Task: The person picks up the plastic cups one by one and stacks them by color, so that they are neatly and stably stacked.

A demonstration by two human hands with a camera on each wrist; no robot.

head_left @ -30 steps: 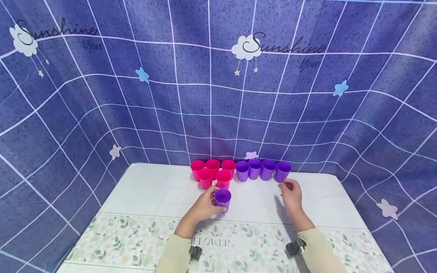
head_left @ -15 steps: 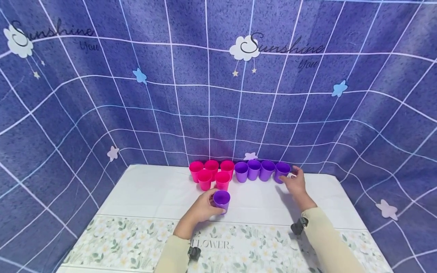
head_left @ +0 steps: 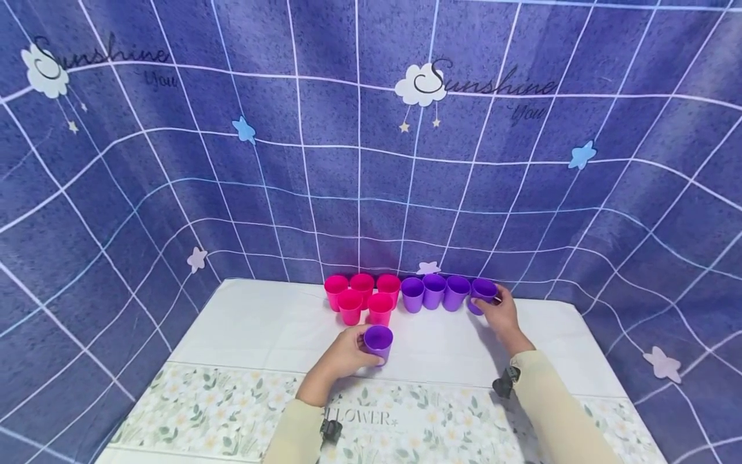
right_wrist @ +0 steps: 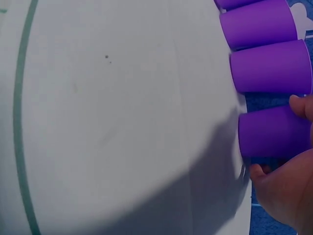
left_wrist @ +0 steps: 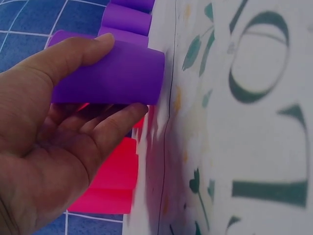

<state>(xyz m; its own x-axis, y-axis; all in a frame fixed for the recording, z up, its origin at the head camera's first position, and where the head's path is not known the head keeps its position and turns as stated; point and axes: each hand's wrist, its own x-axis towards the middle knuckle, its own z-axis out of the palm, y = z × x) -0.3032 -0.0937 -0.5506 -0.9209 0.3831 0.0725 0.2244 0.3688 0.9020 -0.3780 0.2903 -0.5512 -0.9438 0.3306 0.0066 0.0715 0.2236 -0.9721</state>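
Note:
My left hand (head_left: 343, 354) holds a purple cup (head_left: 379, 346) at the middle of the table, in front of the pink cups. In the left wrist view the thumb lies along one side of this upright cup, with fingers round the other side. At the back right, my right hand (head_left: 502, 318) grips the end purple cup (head_left: 482, 298) of a row. The right wrist view shows its thumb and fingers on either side of that cup (right_wrist: 269, 133). Three more purple cups (head_left: 433, 293) stand to its left. Several pink cups (head_left: 350, 309) stand grouped beside them.
A white cloth with a floral band (head_left: 232, 412) and lettering covers the table (head_left: 261, 328). Behind and on both sides hangs a blue grid-patterned curtain (head_left: 324, 167). The back cups stand close to it, near the table's far edge.
My right hand has moved from in front of the end purple cup round to its right side, and now grips it. My left hand stays in place with its purple cup.

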